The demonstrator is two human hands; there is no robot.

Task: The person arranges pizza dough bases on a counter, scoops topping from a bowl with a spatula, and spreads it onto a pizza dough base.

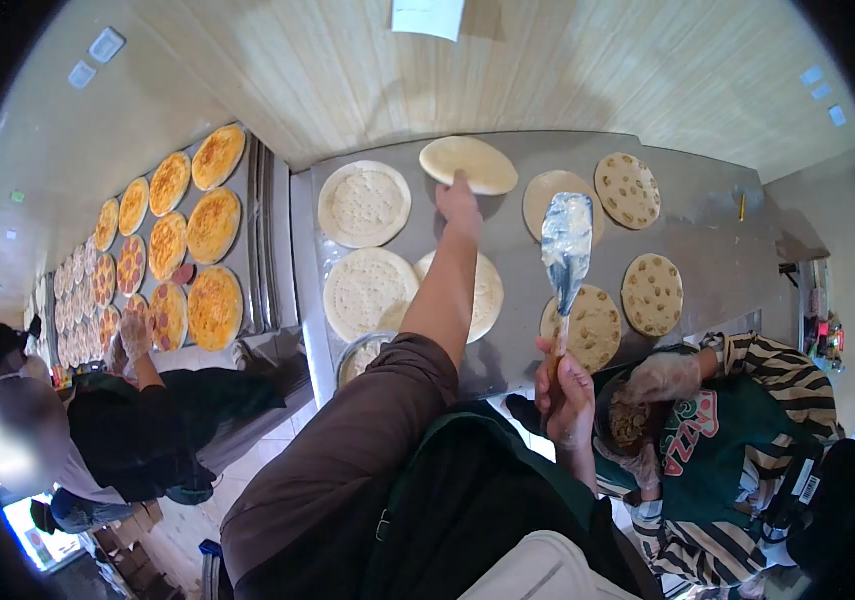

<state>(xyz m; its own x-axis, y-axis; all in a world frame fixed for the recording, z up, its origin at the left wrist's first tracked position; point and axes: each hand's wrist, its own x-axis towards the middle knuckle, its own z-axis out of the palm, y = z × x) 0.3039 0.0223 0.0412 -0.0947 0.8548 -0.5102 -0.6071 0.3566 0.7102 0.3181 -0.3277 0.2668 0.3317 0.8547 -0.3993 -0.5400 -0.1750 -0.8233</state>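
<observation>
My left hand (pixel 461 203) reaches to the far side of the metal table and grips the near edge of a pizza base (pixel 478 165), which looks slightly tilted. In my right hand (pixel 570 392) is the handle of a spatula (pixel 568 245), its broad blade pointing up and smeared with white cream. Behind the blade lies a plain base (pixel 546 195). Two pricked bases (pixel 365 204) (pixel 368 295) lie at the left, and another base (pixel 488 295) is partly hidden by my left forearm. Topped bases (pixel 628 190) (pixel 653 295) (pixel 588 325) rest on the right.
A bowl (pixel 363 352) stands by the near left table edge. At right, a gloved co-worker (pixel 748 400) holds a bowl of topping (pixel 630 425). Another co-worker (pixel 163 410) works at the left beside baked pizzas (pixel 216 308). A yellow object (pixel 743 207) lies at the far right.
</observation>
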